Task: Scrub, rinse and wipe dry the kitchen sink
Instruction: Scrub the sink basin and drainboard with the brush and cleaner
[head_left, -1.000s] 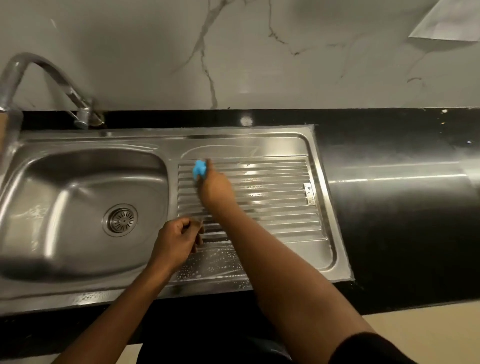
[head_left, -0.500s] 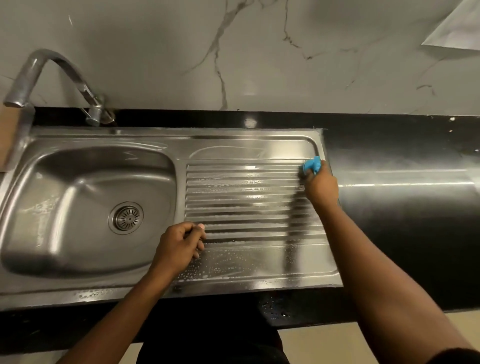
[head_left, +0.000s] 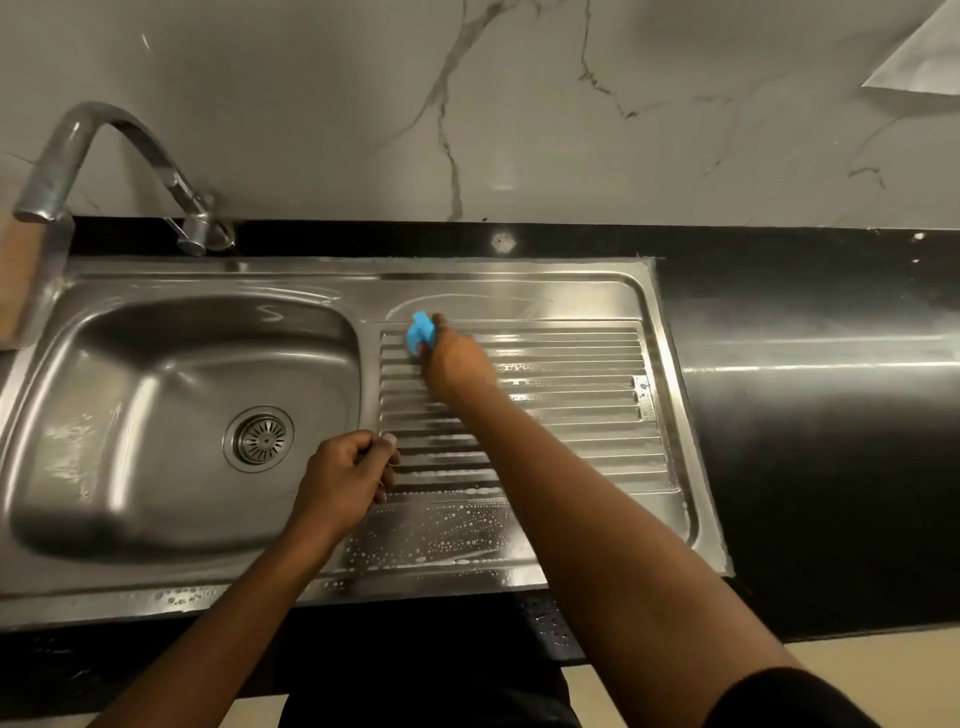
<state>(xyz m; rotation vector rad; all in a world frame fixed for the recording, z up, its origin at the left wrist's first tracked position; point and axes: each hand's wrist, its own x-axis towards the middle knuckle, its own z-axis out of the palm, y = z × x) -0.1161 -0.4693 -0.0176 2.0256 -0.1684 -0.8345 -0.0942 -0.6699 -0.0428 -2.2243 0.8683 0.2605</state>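
Right hand (head_left: 457, 364): grips a small blue sponge (head_left: 420, 332), fingers curled round it, pressing it on the far ribs of the draining board (head_left: 571, 415), right of the drain (head_left: 262, 439) and further back.
Left hand (head_left: 345, 480): a loose fist with nothing seen in it, resting on the board just right of the drain.
Change: half a second ago the sponge was at the board's end farthest from the drain; now it is back at the end nearest it.
Meaning: a back-and-forth scrub along the ribs, I judge; rinsing and wiping are not yet begun.
Sink (head_left: 156, 415): brushed steel, rounded bowl, round slotted drain, straight parallel ribs.
Suds (head_left: 441, 540): fine white beads on the flat strip right of the drain, nearer the person.
Desk (head_left: 805, 441): glossy black stone, well right of the drain.
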